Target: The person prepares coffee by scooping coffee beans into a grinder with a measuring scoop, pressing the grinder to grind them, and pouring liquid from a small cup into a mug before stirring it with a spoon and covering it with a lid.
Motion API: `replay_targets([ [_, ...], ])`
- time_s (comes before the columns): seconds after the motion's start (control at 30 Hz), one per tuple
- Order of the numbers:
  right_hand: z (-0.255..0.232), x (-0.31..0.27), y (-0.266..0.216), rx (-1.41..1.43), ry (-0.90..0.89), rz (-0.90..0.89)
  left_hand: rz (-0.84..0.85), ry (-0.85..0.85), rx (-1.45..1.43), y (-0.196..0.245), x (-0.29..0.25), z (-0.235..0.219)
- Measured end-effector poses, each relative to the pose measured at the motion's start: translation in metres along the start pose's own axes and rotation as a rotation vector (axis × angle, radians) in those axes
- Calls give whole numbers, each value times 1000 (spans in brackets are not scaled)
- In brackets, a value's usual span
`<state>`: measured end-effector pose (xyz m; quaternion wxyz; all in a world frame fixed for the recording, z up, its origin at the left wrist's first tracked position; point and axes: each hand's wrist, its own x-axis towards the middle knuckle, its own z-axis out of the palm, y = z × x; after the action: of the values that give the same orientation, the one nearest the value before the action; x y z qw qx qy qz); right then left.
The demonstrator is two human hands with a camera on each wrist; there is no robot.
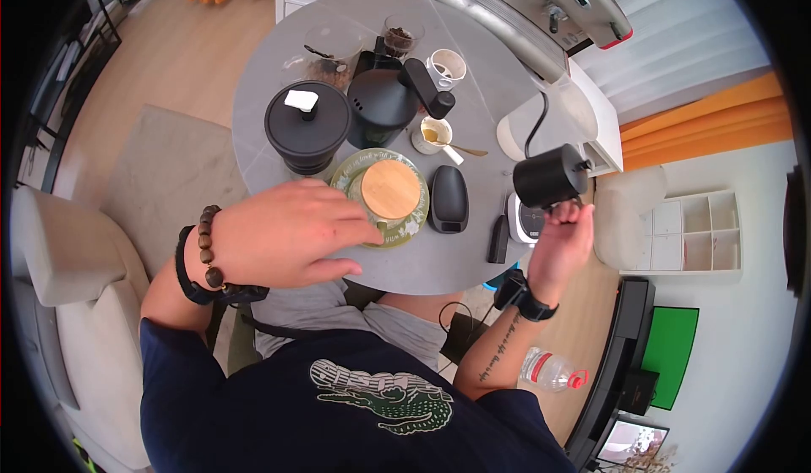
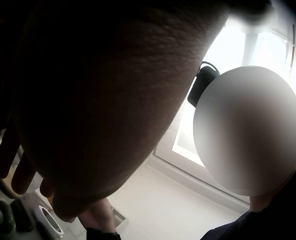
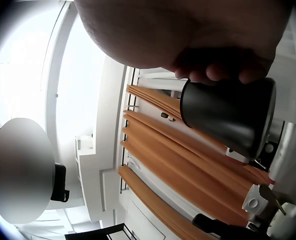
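Observation:
In the head view my right hand (image 1: 568, 241) grips a black gooseneck kettle (image 1: 545, 177), tilted at the table's right edge with its thin spout pointing up and away. The right wrist view shows curled fingers against the black kettle body (image 3: 223, 115). My left hand (image 1: 291, 230) is spread, palm down, fingers straight and reaching over the near-left rim of a green patterned plate (image 1: 411, 220). On that plate sits a round wooden lid (image 1: 391, 189). The left wrist view holds the dark underside of the left hand (image 2: 98, 115), its fingers extended and holding nothing.
Behind the plate stand a black canister (image 1: 306, 127) and a black grinder-like device (image 1: 382, 106). Cups, one white with a spoon (image 1: 432, 135), glass bowls and a black mouse-shaped object (image 1: 449, 198) share the grey table (image 1: 363, 274). An espresso machine (image 1: 524, 17) stands beyond.

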<state>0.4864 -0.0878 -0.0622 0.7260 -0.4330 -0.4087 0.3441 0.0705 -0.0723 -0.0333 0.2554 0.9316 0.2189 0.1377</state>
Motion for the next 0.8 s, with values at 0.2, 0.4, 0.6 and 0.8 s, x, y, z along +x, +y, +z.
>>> replay_targets([
  [0.2, 7, -19, -36, -74, -29, 25, -13, -7, -8, 0, 1, 0],
  [0.4, 20, -36, -34, -207, -113, 128, -7, 18, -11, 0, 1, -1],
  [0.6, 31, -42, -19, -214, -140, 176, -4, 29, -14, -1, 0, -1],
  [0.8, 49, -39, -13, -361, -141, 178, 2, 36, -13, -1, -1, -1],
])
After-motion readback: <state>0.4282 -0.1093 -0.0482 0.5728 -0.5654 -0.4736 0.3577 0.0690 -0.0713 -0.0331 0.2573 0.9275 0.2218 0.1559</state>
